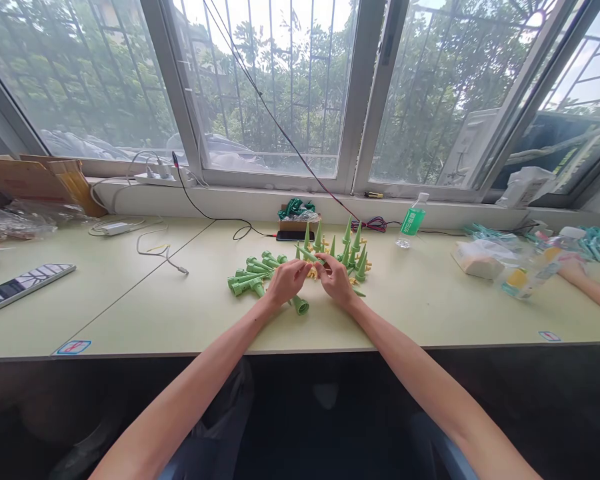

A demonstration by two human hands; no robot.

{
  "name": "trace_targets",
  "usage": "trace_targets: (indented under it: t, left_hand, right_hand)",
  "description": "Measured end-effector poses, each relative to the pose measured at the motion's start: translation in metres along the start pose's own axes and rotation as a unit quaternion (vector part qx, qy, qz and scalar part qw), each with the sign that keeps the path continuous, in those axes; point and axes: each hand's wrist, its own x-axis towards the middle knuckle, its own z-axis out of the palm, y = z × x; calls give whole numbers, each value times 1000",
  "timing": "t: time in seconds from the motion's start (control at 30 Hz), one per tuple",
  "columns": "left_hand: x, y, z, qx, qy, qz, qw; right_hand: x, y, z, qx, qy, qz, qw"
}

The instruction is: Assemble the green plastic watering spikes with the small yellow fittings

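From the head camera, a person's bare forearms reach over a pale green desk toward a cluster of small plastic parts near its middle. The left hand is narrow, its fingertips drawn together beside a small yellow piece; whether it grips that piece cannot be told. The right hand is almost touching it and holds a green cone between thumb and fingers, the point slanting up and to the left.

Beside and beyond the left hand lies a loose pile of green tubular parts, with one wide-ended green part nearer the desk's front edge. Beyond and beside the right hand, green spikes stand mostly upright among little yellow parts.

Behind the cluster are a dark phone and a small box of dark green items. A bottle with a green label stands to the right, near the window ledge. Farther right are a soft white pack, a clear plastic bottle and another person's hand. A white cable lies to the left.
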Motion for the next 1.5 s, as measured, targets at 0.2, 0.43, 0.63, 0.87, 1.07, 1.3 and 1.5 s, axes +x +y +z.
trace_targets:
  t: [0.2,0.43,0.63,0.87,1.07,1.3,1.5]
  left_hand:
    - [2,-2,0,-44,39,-24,998]
    - [5,-2,-4,5,140,-15,990]
    - [6,1,-6,26,111,0,993]
    - [5,0,-6,23,81,5,996]
    - [4,-1,-4,-7,14,-11,1000]
    - [5,0,-5,-24,30,-32,999]
    - [7,-1,-6,-34,34,-44,998]
  right_hand:
    - [0,1,0,7,4,-1,1000]
    - [1,-5,-2,16,0,2,1000]
    - [1,-7,-5,11,-10,-5,1000]
    - [-1,-10,-6,14,-21,6,1000]
    - [-1,-11,-6,14,-26,10,999]
    - [-2,-13,-8,40,-74,6,996]
    - [-2,-13,-10,32,-126,-20,991]
